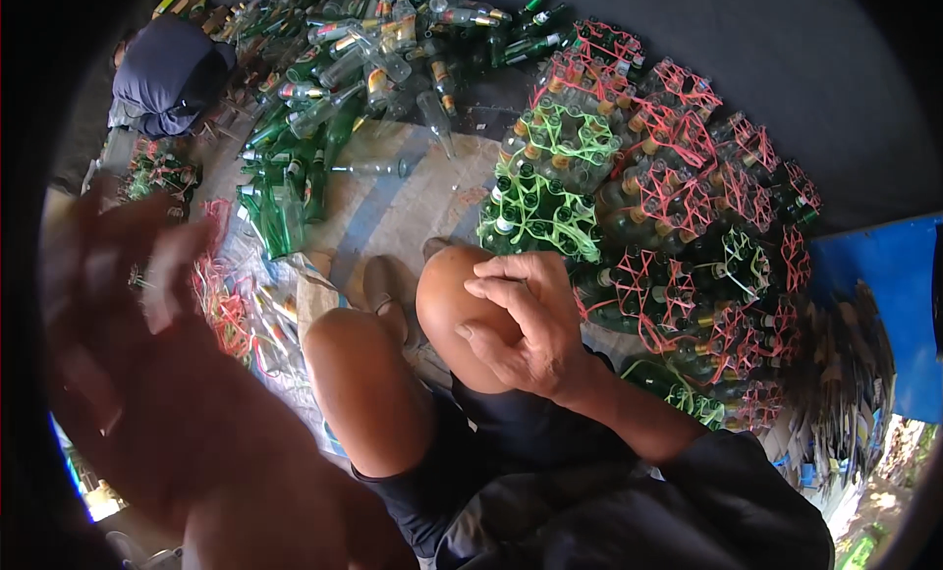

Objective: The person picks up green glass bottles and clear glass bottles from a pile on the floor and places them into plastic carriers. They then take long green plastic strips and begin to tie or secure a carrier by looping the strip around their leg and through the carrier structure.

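My right hand (526, 320) rests over my bent right knee (447, 305), fingers loosely curled and apart from the thumb, holding nothing. Close to the camera at the left is my left hand (133, 315), raised and smeared by motion. Its fingers look spread, and no object shows in it. Beyond my knees, loose green bottles (280, 217) lie in a heap, and one clear bottle (373, 167) lies on its side on the ground sheet. To the right, bundles of upright green bottles tied with green string (540, 217) stand nearest my right hand.
More bottle bundles tied with red string (678, 197) fill the right side. Loose pink string (224, 310) lies left of my knees. A large pile of mixed glass bottles (373, 45) is at the back. A person in dark clothing (172, 74) bends at the far left.
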A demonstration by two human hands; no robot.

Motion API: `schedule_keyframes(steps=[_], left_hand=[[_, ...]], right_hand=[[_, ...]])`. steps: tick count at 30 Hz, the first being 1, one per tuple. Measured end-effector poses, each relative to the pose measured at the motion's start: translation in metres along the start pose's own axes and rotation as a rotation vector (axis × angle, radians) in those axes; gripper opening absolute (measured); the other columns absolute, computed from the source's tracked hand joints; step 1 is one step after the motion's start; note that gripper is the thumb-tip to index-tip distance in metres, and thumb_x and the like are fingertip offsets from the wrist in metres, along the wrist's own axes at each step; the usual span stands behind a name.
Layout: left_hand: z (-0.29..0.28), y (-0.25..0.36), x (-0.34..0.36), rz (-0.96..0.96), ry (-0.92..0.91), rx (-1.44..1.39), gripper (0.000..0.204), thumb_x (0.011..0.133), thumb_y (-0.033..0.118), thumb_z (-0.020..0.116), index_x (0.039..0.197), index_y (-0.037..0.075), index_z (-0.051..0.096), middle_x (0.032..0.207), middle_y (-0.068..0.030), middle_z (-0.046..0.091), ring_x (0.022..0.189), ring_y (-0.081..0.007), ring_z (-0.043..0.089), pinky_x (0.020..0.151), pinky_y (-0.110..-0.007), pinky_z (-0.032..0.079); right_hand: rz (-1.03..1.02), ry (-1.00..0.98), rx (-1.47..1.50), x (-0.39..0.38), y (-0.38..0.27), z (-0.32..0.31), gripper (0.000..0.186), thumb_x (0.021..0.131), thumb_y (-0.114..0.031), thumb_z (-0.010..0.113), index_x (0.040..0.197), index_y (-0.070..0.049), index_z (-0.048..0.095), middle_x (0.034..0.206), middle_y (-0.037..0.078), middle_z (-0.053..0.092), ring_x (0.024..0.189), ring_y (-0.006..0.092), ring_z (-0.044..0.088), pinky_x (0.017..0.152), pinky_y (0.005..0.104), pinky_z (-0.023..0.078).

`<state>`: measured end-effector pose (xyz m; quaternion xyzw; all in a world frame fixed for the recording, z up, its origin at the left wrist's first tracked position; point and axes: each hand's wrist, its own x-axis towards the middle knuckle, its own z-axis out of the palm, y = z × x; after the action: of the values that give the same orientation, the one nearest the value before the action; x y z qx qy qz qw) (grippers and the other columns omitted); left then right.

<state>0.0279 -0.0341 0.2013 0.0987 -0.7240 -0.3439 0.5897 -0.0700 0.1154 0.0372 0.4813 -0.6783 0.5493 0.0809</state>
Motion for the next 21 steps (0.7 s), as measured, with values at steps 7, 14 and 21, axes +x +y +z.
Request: schedule_keyframes(steps=[7, 14, 21], left_hand=[[-0.054, 0.019, 0.005, 0.06, 0.105, 0.04, 0.033, 0.091, 0.009, 0.067, 0.12, -0.008, 0.066, 0.107, -0.0131, 0.066, 0.095, -0.0174, 0.061, 0.082, -0.03, 0.048], [-0.088, 0.022, -0.005, 0.039, 0.143, 0.108, 0.032, 0.091, 0.01, 0.066, 0.118, -0.008, 0.066, 0.107, -0.0137, 0.066, 0.096, -0.0183, 0.061, 0.083, -0.031, 0.048], [-0.109, 0.016, -0.009, 0.011, 0.165, 0.154, 0.031, 0.092, 0.011, 0.065, 0.117, -0.008, 0.066, 0.108, -0.0143, 0.066, 0.097, -0.0193, 0.061, 0.084, -0.032, 0.049]], right_hand=[[-0.165, 0.159, -0.136, -0.01, 0.026, 0.011, 0.035, 0.081, -0.023, 0.084, 0.109, -0.006, 0.072, 0.112, 0.011, 0.071, 0.104, 0.0298, 0.065, 0.092, 0.0453, 0.05], [-0.019, -0.003, -0.061, -0.005, 0.012, -0.005, 0.039, 0.079, -0.011, 0.083, 0.114, 0.001, 0.069, 0.119, 0.016, 0.066, 0.105, 0.031, 0.062, 0.091, 0.0401, 0.053], [-0.012, 0.0, -0.072, -0.007, 0.013, -0.008, 0.038, 0.079, -0.011, 0.084, 0.112, 0.001, 0.07, 0.118, 0.017, 0.067, 0.105, 0.0319, 0.063, 0.091, 0.0412, 0.053]])
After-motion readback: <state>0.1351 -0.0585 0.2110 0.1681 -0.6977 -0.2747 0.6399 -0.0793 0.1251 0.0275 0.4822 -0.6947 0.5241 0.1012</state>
